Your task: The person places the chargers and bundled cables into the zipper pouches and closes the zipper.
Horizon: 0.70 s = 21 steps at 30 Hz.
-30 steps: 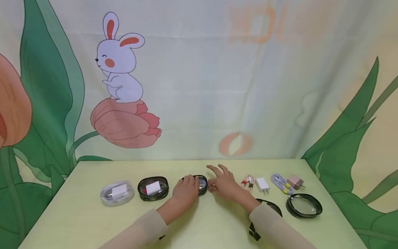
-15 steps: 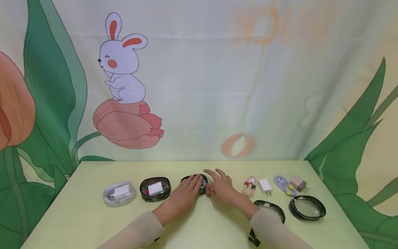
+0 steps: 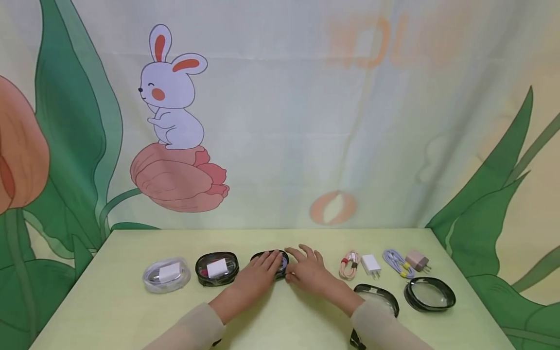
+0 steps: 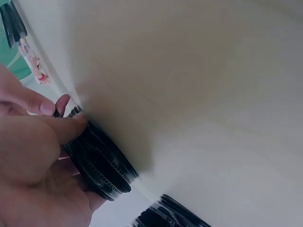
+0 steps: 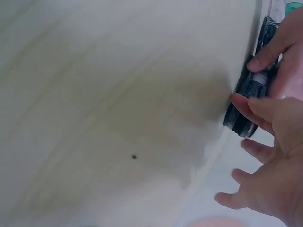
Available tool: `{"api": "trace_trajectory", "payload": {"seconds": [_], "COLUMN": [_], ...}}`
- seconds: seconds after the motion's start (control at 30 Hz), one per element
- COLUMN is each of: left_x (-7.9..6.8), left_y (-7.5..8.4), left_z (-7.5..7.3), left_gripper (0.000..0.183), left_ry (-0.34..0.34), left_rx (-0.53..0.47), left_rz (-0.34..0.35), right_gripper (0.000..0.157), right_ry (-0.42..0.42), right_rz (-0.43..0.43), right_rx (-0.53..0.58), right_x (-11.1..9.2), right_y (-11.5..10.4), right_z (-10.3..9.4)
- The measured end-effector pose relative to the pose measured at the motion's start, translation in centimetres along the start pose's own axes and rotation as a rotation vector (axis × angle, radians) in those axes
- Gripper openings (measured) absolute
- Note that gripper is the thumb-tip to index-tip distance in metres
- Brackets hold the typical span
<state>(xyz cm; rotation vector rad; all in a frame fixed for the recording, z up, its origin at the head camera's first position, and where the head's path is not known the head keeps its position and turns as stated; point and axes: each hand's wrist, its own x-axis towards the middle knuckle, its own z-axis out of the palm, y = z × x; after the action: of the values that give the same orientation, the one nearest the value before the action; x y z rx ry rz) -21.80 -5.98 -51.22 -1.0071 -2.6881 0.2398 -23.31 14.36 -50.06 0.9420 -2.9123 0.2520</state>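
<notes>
My left hand [image 3: 258, 274] lies over a small oval zip case [image 3: 284, 261] with black edging and a clear top. Its thumb presses the toothed side of the case [image 4: 97, 161], with the fingers on the opposite side. Something bluish, partly hidden by those fingers, shows inside. At the right end of the case, my right hand [image 3: 308, 273] pinches the zipper with thumb and index finger, while its other fingers spread away from the case. The zipper pull itself is mostly covered by the fingertips.
Left of the hands stand a black-edged case [image 3: 217, 278] with a white charger and a clear case [image 3: 162, 284]. To the right lie a pink cable [image 3: 349, 265], white charger [image 3: 371, 264], purple cable [image 3: 397, 262], pink charger [image 3: 417, 260] and two black-edged cases [image 3: 430, 294].
The left fingers have stretched out flatter across the case. My right hand has come slightly nearer and left along the case's right end. The head view has shifted a little.
</notes>
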Motion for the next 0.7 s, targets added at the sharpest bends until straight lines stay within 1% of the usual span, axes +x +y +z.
{"api": "trace_trajectory", "payload": {"seconds": [0.13, 0.2, 0.33, 0.4, 0.57, 0.7], "left_x": [-0.5, -0.6, -0.7, -0.8, -0.7, -0.1], "left_y": [0.0, 0.0, 0.2, 0.3, 0.9, 2.2], "left_z": [-0.4, -0.7, -1.3, -1.5, -2.1, -3.0], "left_gripper": [0.045, 0.045, 0.047, 0.049, 0.052, 0.059], "left_ry": [-0.035, -0.067, -0.135, -0.160, -0.151, -0.131], "left_rx": [-0.037, -0.086, -0.165, -0.180, -0.191, -0.189], "left_rz": [0.008, 0.004, -0.020, -0.035, -0.033, 0.014], "right_gripper": [0.012, 0.014, 0.026, 0.031, 0.037, 0.039], "right_ry": [-0.057, -0.069, -0.060, -0.053, -0.047, -0.032], "right_rz": [-0.005, -0.002, 0.008, 0.015, 0.037, 0.057], "right_rx": [0.001, 0.015, -0.005, -0.022, -0.010, -0.019], "right_x": [-0.8, -1.2, -2.1, -2.6, -4.1, -5.6], "right_y": [-0.1, 0.2, 1.3, 1.9, 3.6, 4.9], "right_z": [-1.1, -1.8, -3.1, -3.6, -4.8, -5.6]}}
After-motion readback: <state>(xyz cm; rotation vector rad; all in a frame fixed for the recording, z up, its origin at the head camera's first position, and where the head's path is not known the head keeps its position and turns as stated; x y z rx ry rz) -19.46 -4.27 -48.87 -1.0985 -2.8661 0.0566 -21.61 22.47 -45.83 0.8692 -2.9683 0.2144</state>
